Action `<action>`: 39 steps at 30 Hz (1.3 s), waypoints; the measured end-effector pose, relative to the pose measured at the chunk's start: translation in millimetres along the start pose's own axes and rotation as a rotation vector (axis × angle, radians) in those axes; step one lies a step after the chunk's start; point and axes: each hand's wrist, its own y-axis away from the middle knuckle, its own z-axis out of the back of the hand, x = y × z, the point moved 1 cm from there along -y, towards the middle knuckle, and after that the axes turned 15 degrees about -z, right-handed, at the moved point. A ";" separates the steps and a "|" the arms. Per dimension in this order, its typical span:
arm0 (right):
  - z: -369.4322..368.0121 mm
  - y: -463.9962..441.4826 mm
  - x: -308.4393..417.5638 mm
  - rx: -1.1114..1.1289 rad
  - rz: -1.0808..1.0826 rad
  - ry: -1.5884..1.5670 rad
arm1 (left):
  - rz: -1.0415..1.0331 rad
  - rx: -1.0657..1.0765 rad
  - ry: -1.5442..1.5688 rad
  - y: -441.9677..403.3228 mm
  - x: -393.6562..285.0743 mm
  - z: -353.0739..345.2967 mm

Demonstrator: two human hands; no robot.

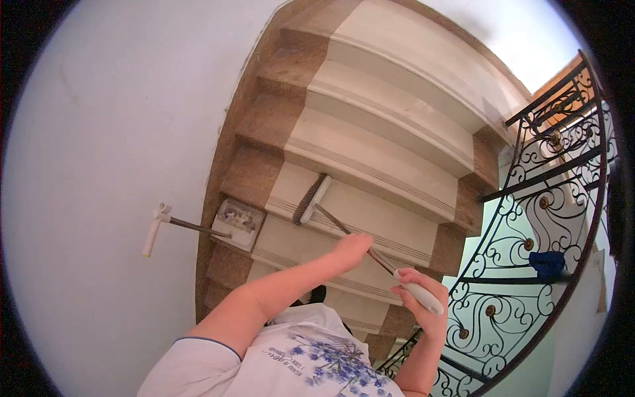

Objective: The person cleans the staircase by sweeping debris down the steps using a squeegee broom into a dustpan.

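Note:
A long-handled broom slants across the stairs. Its head (313, 200), with dark bristles and a pale back, rests on a step. My left hand (354, 251) is closed around the metal handle (336, 220) partway along it. At the white grip (421, 298) on the handle's end, my right hand (426, 296) is wrapped around it. To the left of the broom, a dustpan (248, 235) sits at the wall side of a step, with bits of debris (236, 216) in it. Its metal pole ends in a white T-shaped handle (156, 229) beside the wall.
The staircase (370, 126) has pale treads with brown borders and curves upward. A white wall (119, 119) runs along the left. On the right is a black scrolled iron railing (509, 258), with a dark blue cloth (548, 264) hanging on it.

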 end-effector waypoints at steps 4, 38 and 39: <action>10.2 12.3 6.3 -0.029 0.023 -0.017 | 0.006 -0.015 -0.014 -4.4 -16.7 6.3; 42.6 38.7 -22.8 -0.008 0.104 -0.169 | -0.016 -0.252 -0.009 -5.1 -76.3 36.0; 40.7 31.3 -33.9 0.044 -0.075 -0.308 | 0.017 -0.251 0.066 -1.0 -82.8 45.4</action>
